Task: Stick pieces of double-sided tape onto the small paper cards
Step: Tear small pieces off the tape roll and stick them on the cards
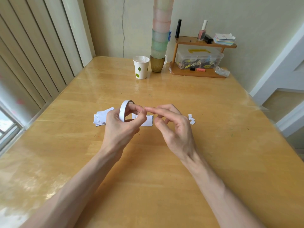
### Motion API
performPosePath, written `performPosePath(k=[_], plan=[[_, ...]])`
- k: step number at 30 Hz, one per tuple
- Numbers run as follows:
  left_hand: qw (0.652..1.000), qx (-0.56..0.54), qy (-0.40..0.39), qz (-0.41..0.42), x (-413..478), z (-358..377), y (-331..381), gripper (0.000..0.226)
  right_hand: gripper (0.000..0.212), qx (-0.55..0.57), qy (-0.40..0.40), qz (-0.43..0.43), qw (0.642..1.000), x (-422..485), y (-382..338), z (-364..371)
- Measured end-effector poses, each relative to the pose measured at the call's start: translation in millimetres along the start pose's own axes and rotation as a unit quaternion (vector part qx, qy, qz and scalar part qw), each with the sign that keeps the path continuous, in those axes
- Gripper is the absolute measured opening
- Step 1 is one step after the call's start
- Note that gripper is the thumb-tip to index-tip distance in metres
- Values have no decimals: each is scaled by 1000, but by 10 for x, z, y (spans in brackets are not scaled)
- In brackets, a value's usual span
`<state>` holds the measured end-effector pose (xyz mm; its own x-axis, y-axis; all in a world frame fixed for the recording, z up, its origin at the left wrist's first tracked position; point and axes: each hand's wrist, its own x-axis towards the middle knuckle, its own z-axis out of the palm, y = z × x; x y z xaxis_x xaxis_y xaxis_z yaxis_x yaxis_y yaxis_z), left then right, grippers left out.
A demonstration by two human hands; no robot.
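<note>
Head view.

- Left grip (121, 125): raised over the glossy light-wood table (148, 170), fingers curled through and around a white ring-shaped roll of double-sided tape (123, 111). The roll stands on edge with its open side turned to the right. The grip is clasped on it.
- Right grip (175, 129): index finger stretched left, its tip meeting the left fingertips beside the roll, lower fingers curled under. A tiny white sliver of tape end (144, 106) shows at the meeting point. I cannot tell whether this grip pinches the sliver or only touches it.
- Small white paper cards: a loose pile (102, 118) lies on the table just left of the left grip. One single white card (148, 121) lies flat below and between the two grips, partly hidden by them. A few small white square scraps (191, 119) lie just right of the right grip.
- Far table edge: a white paper cup with green leaf print (141, 67), touching or just beside a tall stack of frosted pastel cups (160, 35). To the right is a two-tier wooden shelf (185, 42) with a clear plastic lidded box (199, 59) on its lower tier.
</note>
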<state>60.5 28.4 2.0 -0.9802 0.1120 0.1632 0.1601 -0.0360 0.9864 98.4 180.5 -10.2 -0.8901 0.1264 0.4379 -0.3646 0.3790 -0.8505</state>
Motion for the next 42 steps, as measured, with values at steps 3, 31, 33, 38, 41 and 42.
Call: performPosePath(k=[3, 31, 33, 38, 41, 42], plan=[[1000, -1, 2, 1, 5, 1, 11, 21, 35, 37, 0, 18, 999, 14, -7, -7], [999, -31, -23, -13, 11, -19, 34, 18, 37, 64, -2, 22, 998, 2, 3, 5], [999, -35, -25, -11, 12, -20, 36, 19, 35, 74, -5, 31, 997, 6, -3, 4], [999, -37, -29, -9, 18, -14, 28, 19, 38, 123, -13, 65, 990, 6, -34, -25], [999, -38, -29, -8, 21, -13, 25, 18, 38, 148, -15, 78, 986, 5, -30, -28], [999, -38, -30, -7, 22, -12, 25, 19, 37, 158, -14, 84, 984, 8, -24, -26]])
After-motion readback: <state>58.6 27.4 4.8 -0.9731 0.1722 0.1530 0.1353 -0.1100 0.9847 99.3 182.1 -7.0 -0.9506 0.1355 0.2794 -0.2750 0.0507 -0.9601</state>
